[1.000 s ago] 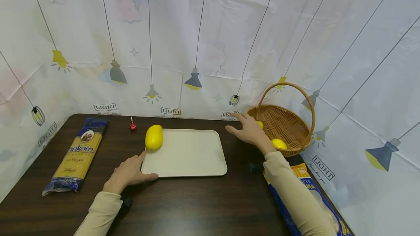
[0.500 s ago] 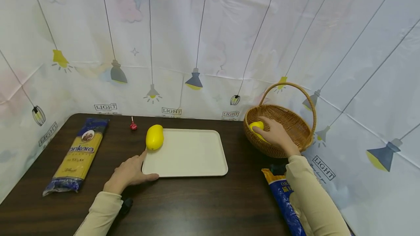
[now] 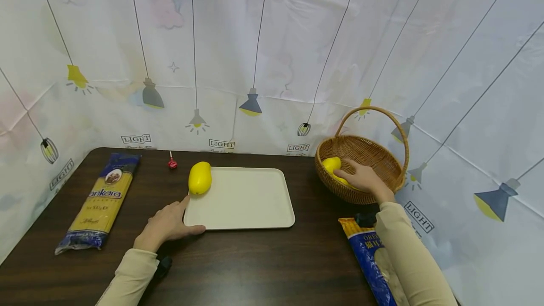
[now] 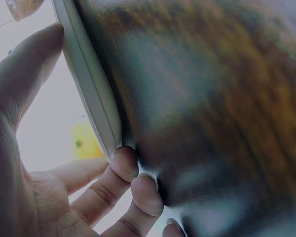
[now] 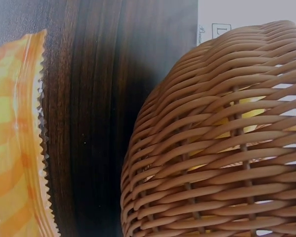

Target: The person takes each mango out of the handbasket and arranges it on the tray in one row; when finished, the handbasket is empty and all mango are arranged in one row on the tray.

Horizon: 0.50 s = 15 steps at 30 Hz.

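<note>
My left hand (image 3: pixel 170 223) rests against the near left corner of a cream tray (image 3: pixel 250 202). Its thumb touches the front edge and its fingers touch the left side, as the left wrist view also shows. A long yellow fruit, like a mango (image 3: pixel 199 178), lies over the tray's far left corner. My right hand (image 3: pixel 362 178) reaches into a wicker basket (image 3: pixel 374 155), by a yellow fruit (image 3: pixel 331 164). More yellow shows under its thumb; its fingertips are partly hidden. The right wrist view shows the basket wall (image 5: pixel 222 138), with yellow through the weave.
A pasta pack (image 3: pixel 99 202) lies at the left of the dark table (image 3: pixel 255 268). A red lollipop (image 3: pixel 172 163) lies near the back edge. A blue and orange bag (image 3: pixel 369 259) lies below my right forearm. A printed curtain (image 3: pixel 238 51) hangs behind.
My right hand has gone from the basket's left rim into the basket, then shifted slightly right among the yellow fruit. The left hand and tray have stayed put.
</note>
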Each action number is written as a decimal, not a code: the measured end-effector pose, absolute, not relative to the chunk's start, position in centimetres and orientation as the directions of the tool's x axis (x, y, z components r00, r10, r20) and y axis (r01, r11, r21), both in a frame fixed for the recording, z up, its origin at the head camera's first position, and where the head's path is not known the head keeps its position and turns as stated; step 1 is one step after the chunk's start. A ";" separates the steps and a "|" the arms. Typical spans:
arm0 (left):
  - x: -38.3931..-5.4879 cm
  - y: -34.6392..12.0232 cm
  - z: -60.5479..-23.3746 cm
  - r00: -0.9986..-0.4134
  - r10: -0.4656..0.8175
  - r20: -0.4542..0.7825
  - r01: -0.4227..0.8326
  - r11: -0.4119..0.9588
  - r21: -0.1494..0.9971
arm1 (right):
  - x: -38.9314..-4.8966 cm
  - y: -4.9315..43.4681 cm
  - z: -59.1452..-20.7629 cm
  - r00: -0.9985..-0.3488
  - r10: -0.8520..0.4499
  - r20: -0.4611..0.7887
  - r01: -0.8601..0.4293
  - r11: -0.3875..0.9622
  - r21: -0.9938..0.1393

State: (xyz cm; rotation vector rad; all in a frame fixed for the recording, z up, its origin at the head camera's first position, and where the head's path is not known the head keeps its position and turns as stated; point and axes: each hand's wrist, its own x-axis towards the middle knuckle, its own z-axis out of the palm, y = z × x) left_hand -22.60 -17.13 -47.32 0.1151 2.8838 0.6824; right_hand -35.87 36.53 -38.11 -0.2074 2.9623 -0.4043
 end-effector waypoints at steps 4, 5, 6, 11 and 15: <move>-22.7 -17.2 -47.3 -0.982 0.117 -0.149 0.038 0.891 0.452 | -36.0 36.9 -38.6 -0.979 -0.147 -0.144 -0.108 0.961 -0.254; -22.7 -17.1 -47.3 -0.982 0.117 -0.149 0.038 0.892 0.451 | -36.1 37.0 -38.7 -0.978 -0.148 -0.144 -0.109 0.963 -0.247; -22.7 -17.1 -47.3 -0.982 0.118 -0.148 0.039 0.892 0.451 | -36.1 37.0 -38.8 -0.978 -0.150 -0.145 -0.112 0.964 -0.241; -22.7 -17.1 -47.2 -0.982 0.117 -0.149 0.038 0.892 0.450 | -36.2 37.3 -39.0 -0.975 -0.157 -0.158 -0.120 0.967 -0.224; -22.6 -17.2 -47.3 -0.981 0.114 -0.154 0.033 0.892 0.451 | -36.3 37.5 -39.2 -0.970 -0.166 -0.180 -0.126 0.968 -0.217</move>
